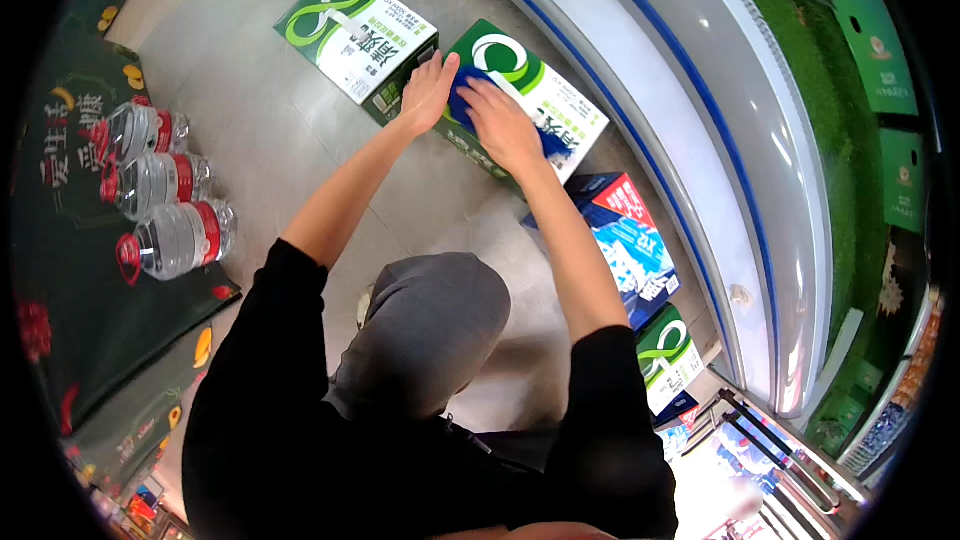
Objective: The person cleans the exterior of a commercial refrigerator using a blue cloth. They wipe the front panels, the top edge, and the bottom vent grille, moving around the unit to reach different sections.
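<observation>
A white-and-green drinks carton (560, 110) lies on the floor ahead of me, with a bunched blue cloth (462, 98) on its top and left edge. My right hand (503, 128) presses on the cloth with its fingers closed over it; another part of the cloth shows beyond the palm. My left hand (430, 93) is open, fingers extended and close together, at the gap between this carton and a matching carton (355, 35) to its left. The left fingertips come near the cloth, and what they touch underneath is hidden.
Large clear bottles (180, 240) with red caps stand at the left beside a dark printed sheet (130, 330). A blue carton (630, 240) and another green-and-white carton (670, 355) line the curved grey display base (690, 90) at right. A grey rounded fabric shape (430, 310) is between my arms.
</observation>
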Tool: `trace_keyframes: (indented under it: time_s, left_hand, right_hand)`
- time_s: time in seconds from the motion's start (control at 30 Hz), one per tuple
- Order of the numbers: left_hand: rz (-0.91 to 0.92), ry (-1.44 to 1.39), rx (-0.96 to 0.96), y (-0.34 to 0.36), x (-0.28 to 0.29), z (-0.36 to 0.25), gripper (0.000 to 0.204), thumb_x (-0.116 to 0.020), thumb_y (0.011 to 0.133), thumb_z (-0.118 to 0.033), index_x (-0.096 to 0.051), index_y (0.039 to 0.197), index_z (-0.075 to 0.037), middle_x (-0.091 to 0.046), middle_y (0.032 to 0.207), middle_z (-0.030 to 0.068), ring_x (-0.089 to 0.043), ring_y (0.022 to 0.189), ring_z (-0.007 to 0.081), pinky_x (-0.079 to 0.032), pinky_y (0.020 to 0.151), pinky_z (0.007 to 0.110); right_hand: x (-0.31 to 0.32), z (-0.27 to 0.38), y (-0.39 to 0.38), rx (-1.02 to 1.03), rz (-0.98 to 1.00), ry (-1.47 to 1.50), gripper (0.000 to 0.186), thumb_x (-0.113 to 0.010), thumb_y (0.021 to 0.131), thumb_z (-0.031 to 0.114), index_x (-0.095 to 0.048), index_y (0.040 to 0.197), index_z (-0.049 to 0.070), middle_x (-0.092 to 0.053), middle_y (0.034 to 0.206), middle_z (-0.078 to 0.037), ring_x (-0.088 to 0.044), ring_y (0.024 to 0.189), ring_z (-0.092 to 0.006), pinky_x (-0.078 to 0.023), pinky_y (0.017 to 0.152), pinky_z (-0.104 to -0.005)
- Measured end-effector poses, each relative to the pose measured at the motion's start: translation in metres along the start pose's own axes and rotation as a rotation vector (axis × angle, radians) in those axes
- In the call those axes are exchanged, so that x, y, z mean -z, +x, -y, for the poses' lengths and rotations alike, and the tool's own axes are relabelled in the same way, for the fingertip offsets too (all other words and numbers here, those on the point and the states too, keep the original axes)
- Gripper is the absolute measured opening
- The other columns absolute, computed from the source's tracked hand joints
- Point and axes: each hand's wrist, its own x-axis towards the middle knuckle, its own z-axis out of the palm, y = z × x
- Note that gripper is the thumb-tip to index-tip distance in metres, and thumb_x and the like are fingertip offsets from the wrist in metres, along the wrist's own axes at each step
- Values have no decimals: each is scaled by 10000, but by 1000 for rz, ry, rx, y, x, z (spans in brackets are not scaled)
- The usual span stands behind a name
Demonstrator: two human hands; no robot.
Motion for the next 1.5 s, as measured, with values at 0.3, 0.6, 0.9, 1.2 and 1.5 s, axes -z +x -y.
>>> trace_keyframes:
  time_s: [0.3, 0.6, 0.9, 1.2, 1.5]
  left_hand:
    - [-78, 89, 16, 30, 25, 1, 729, -312, 924, -608, -482, 1263, 15, -622, 1005, 297, -587, 939, 474, -455, 814, 510]
    - [-29, 352, -25, 25, 30, -17, 624, -512, 851, -586, -604, 1125, -33, -666, 862, 226, -645, 788, 402, -497, 703, 490]
    - [41, 379, 7, 39, 21, -14, 612, -458, 883, -584, -582, 1194, -72, -659, 836, 251, -642, 802, 423, -493, 709, 514]
    - [-45, 324, -51, 36, 26, -16, 564, -474, 897, -541, -619, 1100, -35, -668, 858, 213, -652, 792, 382, -507, 689, 481]
    - [-713, -168, -351, -5, 109, 21, 440, -592, 816, -47, -480, 1239, 7, -518, 1248, 188, -435, 1203, 364, -310, 1028, 448]
  right_hand:
    - [-40, 6, 65, -71, -66, -58, 279, -600, 769, 119, -614, 1045, 74, -598, 1173, -76, -530, 1171, -228, -463, 931, -357]
    - [63, -19, -76, -977, -470, -19, 235, -600, 830, 60, -603, 1059, 8, -614, 1032, -141, -586, 954, -249, -475, 810, -349]
    - [-21, -59, 115, -167, 100, 8, 224, -537, 909, 263, -635, 1068, 139, -562, 1287, -17, -420, 1301, -201, -283, 1094, -404]
    - [60, -57, -98, -703, -256, -89, 252, -603, 876, 89, -625, 1120, 34, -589, 1180, -173, -567, 1063, -342, -451, 914, -373]
    - [59, 64, 100, -389, -407, 216, 220, -652, 850, 90, -657, 1050, 0, -657, 1003, -138, -620, 936, -205, -472, 836, -293]
